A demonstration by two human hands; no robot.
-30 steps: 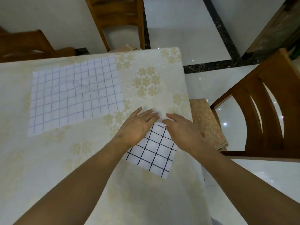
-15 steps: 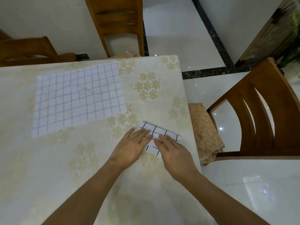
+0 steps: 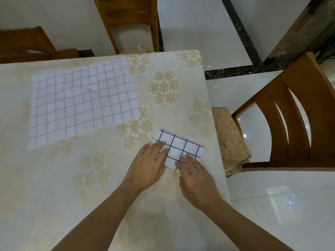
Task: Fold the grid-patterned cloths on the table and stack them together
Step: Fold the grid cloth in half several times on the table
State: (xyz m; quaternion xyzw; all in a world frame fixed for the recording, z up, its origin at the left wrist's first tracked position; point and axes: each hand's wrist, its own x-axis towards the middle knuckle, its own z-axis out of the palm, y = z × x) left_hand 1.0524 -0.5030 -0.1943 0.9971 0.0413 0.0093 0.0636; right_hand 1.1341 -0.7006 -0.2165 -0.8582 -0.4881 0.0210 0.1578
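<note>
Flat on the folded black-grid cloth (image 3: 182,148) near the table's (image 3: 108,187) right edge, the left hand (image 3: 147,168) and right hand (image 3: 195,175) press with extended fingers, gripping nothing. Far left lies the unfolded pale-grid cloth (image 3: 81,101), well apart.

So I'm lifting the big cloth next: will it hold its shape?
Probably not. The big cloth shows ripples mid-sheet, so it looks thin and floppy, likely sagging if lifted. Lying flat on the tablecloth, it would probably bunch rather than slide when pushed.

Two bare forearms without sleeves, left hand (image 3: 147,167) and right hand (image 3: 196,176) without rings, watch or gloves, short plain fingernails
</note>
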